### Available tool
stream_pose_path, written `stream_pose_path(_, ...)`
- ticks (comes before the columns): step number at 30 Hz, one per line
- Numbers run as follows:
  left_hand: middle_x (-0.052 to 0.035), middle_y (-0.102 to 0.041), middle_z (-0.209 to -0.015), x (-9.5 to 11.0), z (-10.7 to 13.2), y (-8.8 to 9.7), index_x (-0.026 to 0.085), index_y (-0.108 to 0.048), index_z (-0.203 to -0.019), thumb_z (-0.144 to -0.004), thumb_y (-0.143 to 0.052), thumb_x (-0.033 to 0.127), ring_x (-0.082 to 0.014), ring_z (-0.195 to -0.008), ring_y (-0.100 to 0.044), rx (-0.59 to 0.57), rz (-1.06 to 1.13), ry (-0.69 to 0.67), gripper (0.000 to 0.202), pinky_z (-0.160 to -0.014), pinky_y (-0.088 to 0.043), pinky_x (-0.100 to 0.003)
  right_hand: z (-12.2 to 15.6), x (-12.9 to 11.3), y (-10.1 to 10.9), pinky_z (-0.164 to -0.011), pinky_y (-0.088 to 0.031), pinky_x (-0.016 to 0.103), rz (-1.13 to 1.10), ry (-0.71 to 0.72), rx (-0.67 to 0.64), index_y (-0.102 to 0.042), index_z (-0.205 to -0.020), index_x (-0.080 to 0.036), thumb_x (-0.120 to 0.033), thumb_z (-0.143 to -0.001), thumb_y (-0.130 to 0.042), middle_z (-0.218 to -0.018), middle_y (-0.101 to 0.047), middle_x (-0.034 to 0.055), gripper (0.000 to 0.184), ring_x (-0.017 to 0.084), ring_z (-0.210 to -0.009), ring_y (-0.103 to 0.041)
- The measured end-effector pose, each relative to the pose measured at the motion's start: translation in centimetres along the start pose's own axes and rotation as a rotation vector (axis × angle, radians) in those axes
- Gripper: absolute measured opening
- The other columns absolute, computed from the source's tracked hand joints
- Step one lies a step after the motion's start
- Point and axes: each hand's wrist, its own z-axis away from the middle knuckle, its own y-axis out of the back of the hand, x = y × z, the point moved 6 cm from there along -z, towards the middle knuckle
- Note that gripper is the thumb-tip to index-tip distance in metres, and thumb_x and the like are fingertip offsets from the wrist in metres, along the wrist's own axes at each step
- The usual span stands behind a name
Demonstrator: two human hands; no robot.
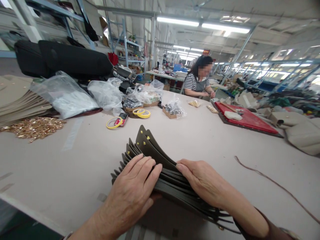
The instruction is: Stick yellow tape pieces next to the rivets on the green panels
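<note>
A thick stack of dark olive leather-like panels [160,151] stands fanned at the front of the table, its rounded corners dotted with small gold-coloured studs. My left hand [136,186] is wrapped over the near side of the stack, fingers curled on the panel edges. My right hand [200,178] grips the stack's right part, thumb and fingers closed on the upper panels. Two panels rise apart from the others at the top. The undersides of the stack and some fingertips are hidden.
A pale table [100,160] carries gold metal pieces [37,128], beige panels [15,100], plastic bags [72,96], yellow tape rolls [141,113], a red board [246,118] and a brown cord [272,185]. Across the table sits a person [197,80] in a striped top.
</note>
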Motion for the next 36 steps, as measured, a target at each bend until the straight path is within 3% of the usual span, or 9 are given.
stream_pose_path(4,-0.0092,-0.064,-0.116,0.0,0.0,0.0,0.014,-0.053,-0.128,-0.079,-0.067,0.027,-0.0255,-0.109,-0.056,-0.048,0.004,-0.003,0.053,-0.107,-0.039,-0.043,-0.5,-0.3,0.4,-0.06,-0.034,0.026,0.002,0.016,-0.018,-0.058,-0.075,-0.019,-0.04,-0.104,-0.033,-0.07,-0.065,0.0028,0.043,0.015,-0.061,-0.055)
stream_pose_path(8,-0.0127,-0.046,-0.147,-0.3,-0.5,-0.7,0.018,-0.038,-0.143,-0.078,-0.066,0.022,-0.0252,-0.114,-0.056,-0.245,0.025,0.016,0.071,-0.098,-0.043,-0.041,-0.4,-1.4,0.1,-0.059,-0.033,0.025,-0.042,0.079,-0.082,-0.06,-0.076,-0.019,-0.038,-0.103,-0.037,-0.071,-0.066,0.0023,0.041,0.014,-0.062,-0.055)
stream_pose_path(10,-0.012,-0.04,-0.153,-0.4,-0.8,-0.9,0.019,-0.036,-0.145,-0.08,-0.066,0.024,-0.0256,-0.117,-0.055,-0.315,0.042,0.005,0.072,-0.1,-0.041,-0.042,-0.3,-1.7,-0.2,-0.059,-0.033,0.024,-0.052,0.083,-0.104,-0.062,-0.077,-0.019,-0.037,-0.102,-0.039,-0.072,-0.067,0.0024,0.039,0.013,-0.061,-0.055)
stream_pose_path(12,-0.0108,-0.044,-0.151,-0.4,-1.0,-0.9,0.019,-0.037,-0.143,-0.081,-0.066,0.026,-0.0257,-0.116,-0.055,-0.34,0.055,0.004,0.068,-0.101,-0.039,-0.043,-0.4,-1.7,-0.3,-0.058,-0.033,0.024,-0.054,0.073,-0.115,-0.063,-0.078,-0.018,-0.038,-0.102,-0.041,-0.072,-0.067,0.0025,0.038,0.013,-0.061,-0.054)
stream_pose_path(16,-0.0086,-0.058,-0.133,-0.5,-1.0,-0.9,0.018,-0.048,-0.134,-0.081,-0.068,0.028,-0.0249,-0.109,-0.057,-0.311,0.066,0.027,0.057,-0.095,-0.042,-0.041,-0.9,-1.3,-0.3,-0.061,-0.034,0.024,-0.096,0.107,-0.133,-0.066,-0.083,-0.018,-0.039,-0.103,-0.037,-0.077,-0.069,0.0028,0.04,0.014,-0.067,-0.057)
stream_pose_path(21,-0.0042,-0.065,-0.117,-0.4,-0.6,-0.8,0.019,-0.053,-0.128,-0.077,-0.074,0.031,-0.0246,-0.103,-0.054,-0.254,0.044,0.006,0.056,-0.094,-0.042,-0.041,-1.8,0.0,0.0,-0.059,-0.032,0.025,-0.027,0.049,-0.043,-0.064,-0.078,-0.017,-0.041,-0.102,-0.037,-0.073,-0.066,0.0034,0.043,0.014,-0.063,-0.052)
stream_pose_path(28,-0.002,-0.066,-0.118,-0.3,-0.4,-0.4,0.02,-0.055,-0.126,-0.077,-0.075,0.031,-0.0227,-0.107,-0.052,-0.176,0.083,-0.01,0.054,-0.1,-0.039,-0.037,-2.6,0.9,0.3,-0.057,-0.031,0.026,0.057,-0.035,0.05,-0.061,-0.077,-0.017,-0.035,-0.103,-0.035,-0.071,-0.065,0.0048,0.041,0.015,-0.06,-0.052)
stream_pose_path(36,-0.0055,-0.064,-0.123,-0.2,-0.9,-0.6,0.021,-0.055,-0.127,-0.073,-0.077,0.028,-0.0235,-0.103,-0.055,-0.278,0.111,-0.002,0.059,-0.092,-0.046,-0.038,-2.3,0.3,-0.1,-0.057,-0.03,0.027,0.113,-0.04,0.066,-0.063,-0.075,-0.017,-0.033,-0.102,-0.034,-0.068,-0.066,0.0063,0.043,0.015,-0.056,-0.052)
